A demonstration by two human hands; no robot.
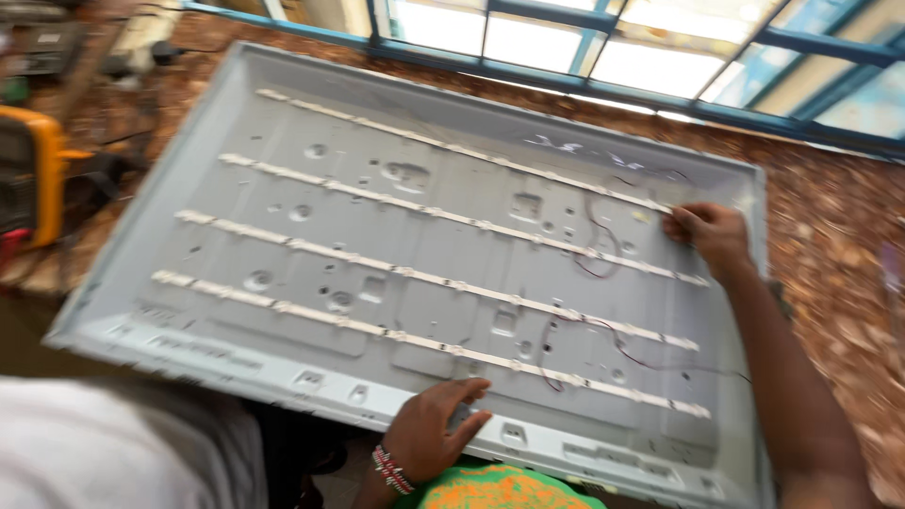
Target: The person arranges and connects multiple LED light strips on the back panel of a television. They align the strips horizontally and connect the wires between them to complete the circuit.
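A large grey metal back panel [189,217] of a flat screen lies tilted across the work surface, with several long white light strips [377,266] running across it and thin dark wires [603,245] at its right side. My left hand [436,426] rests flat on the panel's near rim, fingers spread, a beaded bracelet on the wrist. My right hand [709,234] reaches to the far right end of the top strip [452,149], fingertips pinched at the strip's end near the wires. The picture is blurred, so the exact grip is unclear.
A yellow-cased instrument [33,174] stands at the left. A blue-framed window [603,47] runs along the back. A brown speckled surface [839,254] shows on the right. White cloth [104,443] fills the lower left and an orange-green cloth [500,488] lies at the bottom.
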